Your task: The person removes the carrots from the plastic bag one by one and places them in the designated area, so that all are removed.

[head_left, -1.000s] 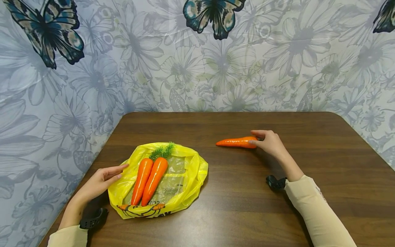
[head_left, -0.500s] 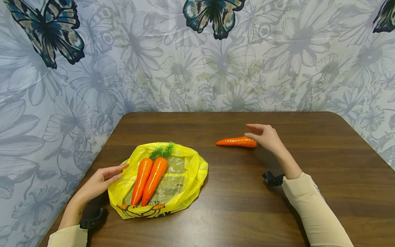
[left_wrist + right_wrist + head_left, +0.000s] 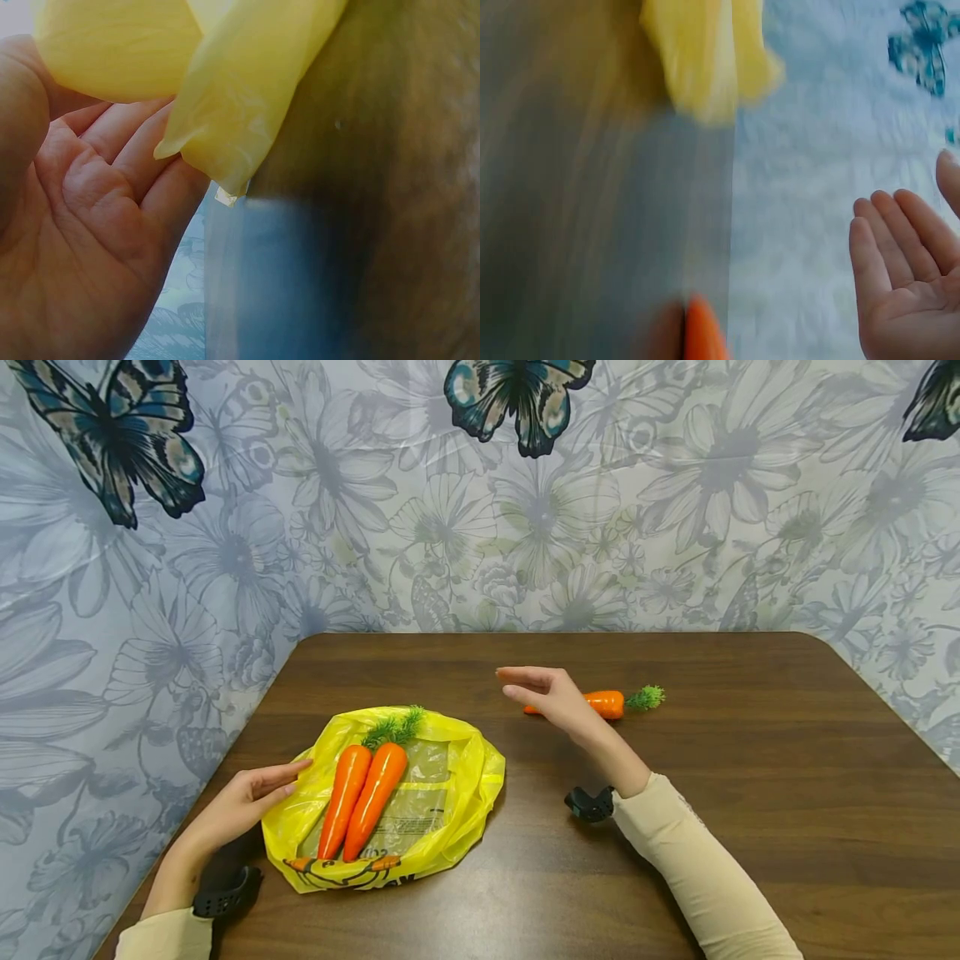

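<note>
My left hand [image 3: 238,806] touches the left side of a yellow plastic bag [image 3: 480,793], its fingers fairly straight; in the left wrist view the bag's folds [image 3: 232,97] cover the fingertips. Two carrots lie side by side in the bag's wide mouth, a left carrot [image 3: 345,797] and a right carrot [image 3: 378,793], with green tops at the far side. My right hand [image 3: 551,693] is in the air over the table, holding nothing, fingers extended. Partly hidden behind it, a third carrot [image 3: 606,703] lies on the table, green top [image 3: 647,697] to the right.
The brown wooden table [image 3: 750,760] reaches back to a flowered wall covering [image 3: 540,543] with butterfly decorations [image 3: 519,402]. Each wrist wears a dark strapped device, one at the left wrist [image 3: 227,893] and one at the right [image 3: 589,804].
My right hand has let go of the third carrot, leaving it on the table with its green top uncovered, and has moved left past it. The left hand and bag stay put.
</note>
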`<state>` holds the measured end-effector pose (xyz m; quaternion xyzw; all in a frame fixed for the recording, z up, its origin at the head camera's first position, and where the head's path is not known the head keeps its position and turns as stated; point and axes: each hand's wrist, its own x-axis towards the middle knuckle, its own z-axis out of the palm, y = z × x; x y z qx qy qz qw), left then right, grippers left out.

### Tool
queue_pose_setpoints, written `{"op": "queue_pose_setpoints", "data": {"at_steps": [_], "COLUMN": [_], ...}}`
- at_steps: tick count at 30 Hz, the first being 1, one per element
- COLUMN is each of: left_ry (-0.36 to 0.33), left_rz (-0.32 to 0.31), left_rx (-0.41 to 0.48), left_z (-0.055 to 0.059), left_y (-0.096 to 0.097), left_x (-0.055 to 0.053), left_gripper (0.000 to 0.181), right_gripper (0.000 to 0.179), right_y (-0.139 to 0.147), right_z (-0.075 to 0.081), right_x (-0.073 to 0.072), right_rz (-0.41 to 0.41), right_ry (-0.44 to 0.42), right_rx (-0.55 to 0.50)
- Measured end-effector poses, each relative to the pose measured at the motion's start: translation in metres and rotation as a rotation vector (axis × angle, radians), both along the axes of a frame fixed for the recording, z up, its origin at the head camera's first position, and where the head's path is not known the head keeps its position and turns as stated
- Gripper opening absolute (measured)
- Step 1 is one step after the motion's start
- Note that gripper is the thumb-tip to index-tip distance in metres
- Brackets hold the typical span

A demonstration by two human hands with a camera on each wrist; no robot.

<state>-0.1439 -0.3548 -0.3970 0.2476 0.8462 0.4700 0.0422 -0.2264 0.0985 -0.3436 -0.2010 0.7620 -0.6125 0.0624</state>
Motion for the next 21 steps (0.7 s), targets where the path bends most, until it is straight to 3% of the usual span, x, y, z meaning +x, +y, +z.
{"op": "queue_pose_setpoints", "data": {"at_steps": [7,12,21], "left_ry": [-0.005,-0.003,0.0], "left_rz": [-0.014,-0.015,-0.009], "left_rx": [0.015,0.018,0.006], "left_z": [0.001,0.002,0.003], "left_y": [0.001,0.0,0.002], "left_x": [0.0,0.002,0.001], "left_gripper": [0.035,0.034,0.034], "right_gripper": [0.037,0.036,0.037], "right_y": [-0.057,-0.086,-0.117], "right_z": [-0.003,-0.008,-0.023], "right_x": [0.003,0.007,0.014], "right_rz": [0.15,0.238,0.273], "right_ry": [-0.05,-0.04,-0.07], "right_rx": [-0.072,-0.082,-0.029]}}
